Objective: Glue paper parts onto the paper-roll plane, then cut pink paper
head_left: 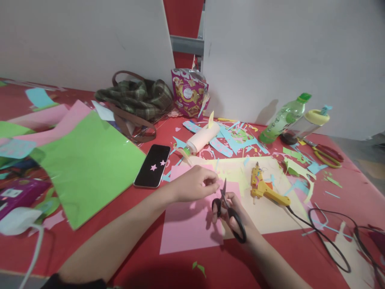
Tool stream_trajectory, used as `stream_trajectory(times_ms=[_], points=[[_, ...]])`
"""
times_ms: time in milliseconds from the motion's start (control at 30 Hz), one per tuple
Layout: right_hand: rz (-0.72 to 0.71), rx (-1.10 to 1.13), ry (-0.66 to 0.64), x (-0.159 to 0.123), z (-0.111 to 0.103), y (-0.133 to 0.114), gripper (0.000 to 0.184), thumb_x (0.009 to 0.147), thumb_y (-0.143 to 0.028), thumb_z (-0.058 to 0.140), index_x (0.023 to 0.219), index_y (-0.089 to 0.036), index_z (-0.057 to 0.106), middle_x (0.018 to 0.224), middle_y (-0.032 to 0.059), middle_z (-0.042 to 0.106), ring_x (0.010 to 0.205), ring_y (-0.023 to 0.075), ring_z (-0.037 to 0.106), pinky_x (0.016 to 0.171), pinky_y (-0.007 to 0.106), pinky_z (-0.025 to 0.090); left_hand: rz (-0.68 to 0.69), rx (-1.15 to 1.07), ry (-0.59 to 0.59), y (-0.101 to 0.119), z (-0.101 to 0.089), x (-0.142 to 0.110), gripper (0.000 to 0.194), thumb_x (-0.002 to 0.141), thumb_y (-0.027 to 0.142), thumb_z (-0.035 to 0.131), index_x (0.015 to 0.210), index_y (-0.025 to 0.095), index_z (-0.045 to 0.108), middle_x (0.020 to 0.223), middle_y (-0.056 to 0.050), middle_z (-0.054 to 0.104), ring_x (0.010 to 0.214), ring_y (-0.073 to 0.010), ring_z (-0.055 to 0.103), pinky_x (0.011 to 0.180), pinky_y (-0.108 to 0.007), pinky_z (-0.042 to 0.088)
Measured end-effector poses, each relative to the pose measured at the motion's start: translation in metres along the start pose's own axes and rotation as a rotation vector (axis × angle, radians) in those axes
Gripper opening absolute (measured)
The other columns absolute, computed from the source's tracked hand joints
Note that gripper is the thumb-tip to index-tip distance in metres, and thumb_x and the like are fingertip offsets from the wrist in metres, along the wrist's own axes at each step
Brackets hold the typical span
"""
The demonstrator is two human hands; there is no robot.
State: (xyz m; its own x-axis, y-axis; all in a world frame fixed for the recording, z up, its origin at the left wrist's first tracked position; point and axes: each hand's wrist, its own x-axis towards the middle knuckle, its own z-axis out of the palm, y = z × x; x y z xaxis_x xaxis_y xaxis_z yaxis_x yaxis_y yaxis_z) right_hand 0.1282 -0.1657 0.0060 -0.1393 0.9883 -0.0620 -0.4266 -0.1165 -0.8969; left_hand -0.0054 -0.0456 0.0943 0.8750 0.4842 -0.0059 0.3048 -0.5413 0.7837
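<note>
My right hand [242, 214] is closed around the black handles of a pair of scissors [240, 226], whose blades point up and away from me. Close to the blade tips, my left hand [197, 182] pinches what looks like a small piece of pink paper [220, 185], mostly hidden by the fingers. Both hands hover over a pink sheet of paper [177, 237], which partly overlaps a cream sheet [264, 224]. Two small pink paper stars [153, 167] lie on a black phone [147, 176] to the left.
A yellow glue gun [267, 190] rests on the cream sheet, its black cord running right. Green sheets [90, 172] cover the left side. Behind are a paper-wrapped bottle [203, 138], a snack bag [189, 92], a green bottle [284, 118], more scissors [327, 156] and paper scraps.
</note>
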Motion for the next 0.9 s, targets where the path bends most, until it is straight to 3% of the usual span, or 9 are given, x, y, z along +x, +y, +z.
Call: stream_trajectory(times_ms=[267, 633, 800, 900], points=[[0.002, 0.021, -0.014, -0.005, 0.016, -0.020, 0.039, 0.066, -0.052, 0.056, 0.083, -0.024, 0.036, 0.074, 0.0001, 0.050, 0.058, 0.0123, 0.049, 0.054, 0.027, 0.038, -0.002, -0.013, 0.003, -0.001, 0.000, 0.000, 0.020, 0.073, 0.019, 0.040, 0.055, 0.013, 0.045, 0.054, 0.003, 0.045, 0.053, -0.0073, 0.039, 0.053, -0.019, 0.030], [0.004, -0.001, -0.025, -0.007, 0.016, -0.019, 0.035, 0.068, -0.050, 0.054, 0.081, -0.024, 0.035, 0.069, -0.0025, 0.048, 0.047, 0.0082, 0.045, 0.043, 0.022, 0.034, -0.001, -0.050, -0.013, 0.000, -0.001, 0.001, 0.024, 0.075, 0.023, 0.039, 0.054, 0.013, 0.044, 0.053, 0.004, 0.043, 0.052, -0.0070, 0.038, 0.053, -0.019, 0.030], [0.039, -0.033, 0.033, -0.009, 0.017, -0.019, 0.034, 0.070, -0.049, 0.053, 0.084, -0.024, 0.034, 0.067, -0.0033, 0.047, 0.045, 0.0074, 0.043, 0.041, 0.021, 0.035, -0.019, -0.093, -0.027, 0.001, -0.002, 0.001, 0.022, 0.074, 0.022, 0.039, 0.055, 0.013, 0.045, 0.054, 0.003, 0.045, 0.054, -0.0074, 0.040, 0.053, -0.019, 0.031], [-0.006, -0.010, 0.000, -0.009, 0.014, -0.015, 0.034, 0.069, -0.048, 0.055, 0.083, -0.025, 0.034, 0.063, -0.0055, 0.046, 0.041, 0.0063, 0.043, 0.038, 0.019, 0.034, -0.032, -0.116, -0.030, 0.000, -0.002, 0.002, 0.023, 0.074, 0.022, 0.039, 0.054, 0.013, 0.046, 0.053, 0.003, 0.045, 0.054, -0.0075, 0.040, 0.053, -0.019, 0.032]])
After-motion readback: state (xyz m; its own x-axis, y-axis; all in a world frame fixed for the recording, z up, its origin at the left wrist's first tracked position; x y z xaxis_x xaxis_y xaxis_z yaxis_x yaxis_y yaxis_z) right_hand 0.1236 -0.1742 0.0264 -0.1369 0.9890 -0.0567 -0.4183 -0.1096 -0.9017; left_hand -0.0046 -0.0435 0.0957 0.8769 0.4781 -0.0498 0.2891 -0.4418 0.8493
